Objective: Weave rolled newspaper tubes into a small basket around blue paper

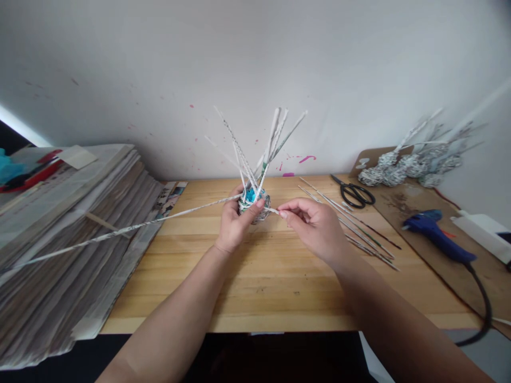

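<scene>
My left hand is closed around a small woven paper basket, its thumb pressed on the near side. Blue material shows inside the basket, and several rolled paper tubes rise from it and fan outward. A long paper tube runs from the basket far off to the left, over the newspapers. To the right of the basket, my right hand pinches the end of a thin paper strip between thumb and forefinger. The strip joins the basket's right side. Fingers of my left hand behind the basket are hidden.
Loose paper tubes and black scissors lie to the right on the wooden table. Farther right are a blue glue gun on cardboard and several woven paper pieces. A tall newspaper stack stands left.
</scene>
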Available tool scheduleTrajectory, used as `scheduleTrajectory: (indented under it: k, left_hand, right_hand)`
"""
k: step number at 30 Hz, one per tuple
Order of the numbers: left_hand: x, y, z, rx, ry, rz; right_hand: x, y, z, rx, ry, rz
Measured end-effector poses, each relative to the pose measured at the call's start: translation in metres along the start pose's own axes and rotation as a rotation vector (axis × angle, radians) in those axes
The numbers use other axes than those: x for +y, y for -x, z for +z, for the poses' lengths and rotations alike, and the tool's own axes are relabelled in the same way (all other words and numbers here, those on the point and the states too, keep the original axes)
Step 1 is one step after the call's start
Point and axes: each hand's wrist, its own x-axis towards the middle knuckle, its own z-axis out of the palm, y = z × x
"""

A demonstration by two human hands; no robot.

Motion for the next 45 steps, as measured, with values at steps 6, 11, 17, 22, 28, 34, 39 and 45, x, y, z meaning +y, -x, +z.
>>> scheduleTrajectory:
  k: [6,11,17,22,28,34,39,45]
  left_hand:
    - [-0.0009,-0.0004,-0.0009,-0.012,-0.038,0.016]
    - [-0.0001,0.0001,-0.0012,-0.032,-0.03,0.009]
    - [0.0012,0.0007,-0.0009,-0.034,-0.054,0.001]
    - [0.0022,0.0014,-0.0007,-0.055,-0.052,0.005]
    - [0.0043,0.0034,0.0003,-0.067,-0.049,-0.007]
    - [0.0047,0.0033,0.0003,-0.087,-0.051,-0.016]
    - [0.0052,0.0031,0.0003,-0.087,-0.054,-0.019]
    - [0.0082,0.0039,0.0017,-0.09,-0.076,-0.043]
  right_hand:
    - [0.0004,0.0004,-0.0005,-0.016,0.028,-0.017]
    - [-0.0021,0.0009,-0.0017,-0.051,0.036,0.01]
    - [-0.0008,0.0008,-0.0023,-0.088,0.067,0.022]
    - [0.0,0.0006,-0.0022,-0.099,0.06,0.038]
    - [-0.0024,0.0008,-0.0011,-0.098,0.025,0.081]
    - [-0.0029,0.0009,-0.0006,-0.111,-0.001,0.1]
    - [-0.0003,-0.0002,-0.0022,-0.141,-0.081,0.129]
    - [-0.0004,-0.0025,-0.0066,-0.225,-0.138,0.2]
